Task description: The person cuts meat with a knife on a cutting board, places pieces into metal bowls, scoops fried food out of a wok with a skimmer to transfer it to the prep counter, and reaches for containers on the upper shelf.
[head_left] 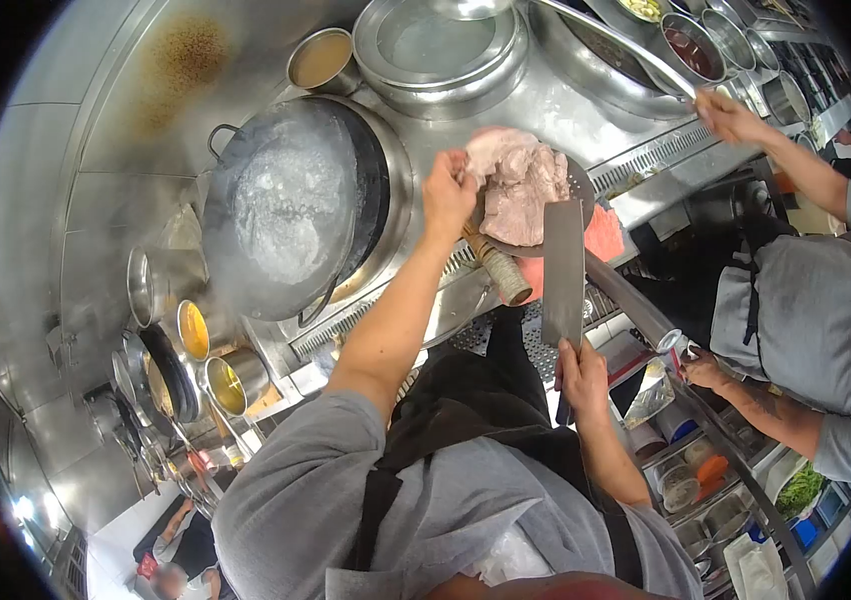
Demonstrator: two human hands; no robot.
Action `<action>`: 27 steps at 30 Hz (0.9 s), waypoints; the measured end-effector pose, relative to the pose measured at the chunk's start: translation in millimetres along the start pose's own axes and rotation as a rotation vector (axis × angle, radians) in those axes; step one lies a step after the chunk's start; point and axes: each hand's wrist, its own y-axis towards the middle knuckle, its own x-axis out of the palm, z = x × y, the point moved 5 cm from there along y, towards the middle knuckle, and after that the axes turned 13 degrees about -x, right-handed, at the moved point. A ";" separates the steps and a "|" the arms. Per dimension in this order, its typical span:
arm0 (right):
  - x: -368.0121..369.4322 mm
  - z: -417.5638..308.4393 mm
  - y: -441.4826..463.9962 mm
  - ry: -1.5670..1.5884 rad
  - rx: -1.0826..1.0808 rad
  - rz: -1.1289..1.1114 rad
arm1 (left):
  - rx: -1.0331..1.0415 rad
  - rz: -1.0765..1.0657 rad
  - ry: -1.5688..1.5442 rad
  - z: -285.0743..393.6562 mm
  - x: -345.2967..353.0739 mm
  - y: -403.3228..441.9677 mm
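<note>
Left arm (391, 320): forearm bare, stretched forward (the longer reach of the two).
Left hand (449, 193): back turned to view, fingers bent, thumb drawn in toward them.
Right arm (614, 455): forearm bare, held nearer the trunk, slanting inward.
Right hand (586, 378): fingers wrapped in a closed grip, thumb pointing forward.

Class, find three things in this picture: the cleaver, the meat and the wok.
Cleaver (563, 275), head view, middle of the blade.
Meat (526, 195), head view, middle of its upper surface.
Wok (225, 228), head view, left side of its inner wall.
</note>
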 end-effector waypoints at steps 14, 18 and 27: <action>6.7 -8.4 59.2 0.019 -0.017 0.068 | 0.119 -0.466 0.971 34.9 51.3 115.9; 6.3 6.2 53.9 0.016 -0.026 0.083 | 0.265 -0.248 1.176 56.9 39.1 93.3; -5.1 12.9 38.8 0.033 -0.046 0.073 | 0.351 -0.197 0.874 14.7 7.7 102.5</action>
